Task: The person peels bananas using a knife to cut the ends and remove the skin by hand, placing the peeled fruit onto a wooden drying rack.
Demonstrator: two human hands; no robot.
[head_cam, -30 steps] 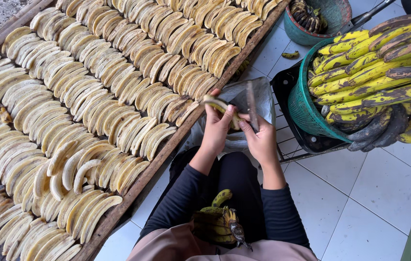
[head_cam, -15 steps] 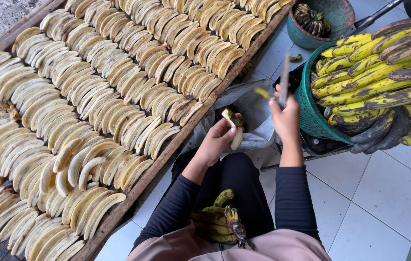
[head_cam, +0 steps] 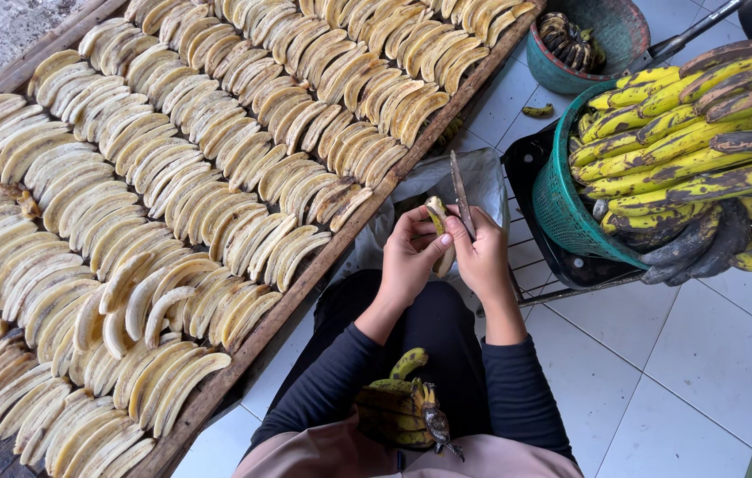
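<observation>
Hands are held close together above the lap, both clasped around one small banana (head_cam: 437,232) that is partly peeled. The left hand (head_cam: 408,261) is curled about the fruit from below, its fingers pressed to the pale flesh, while the right hand (head_cam: 485,252) is closed on a knife (head_cam: 462,190) whose narrow blade points up and away, its thumb laid against the banana's top. Just beyond the hands a crumpled plastic bag (head_cam: 487,177) is spread on the tiled floor (head_cam: 659,372). To the left of the hands a long wooden tray (head_cam: 305,283) is filled with rows of peeled bananas (head_cam: 217,177) packed side by side. To the right of the hands a green basket (head_cam: 571,208) is heaped with yellow, dark-spotted unpeeled bananas (head_cam: 694,150) and rests on a black wire rack (head_cam: 535,274). Farther off, a teal bucket (head_cam: 619,40) holding dark scraps is seen. Below the hands, a bunch of small bananas (head_cam: 398,407) lies in the lap.
</observation>
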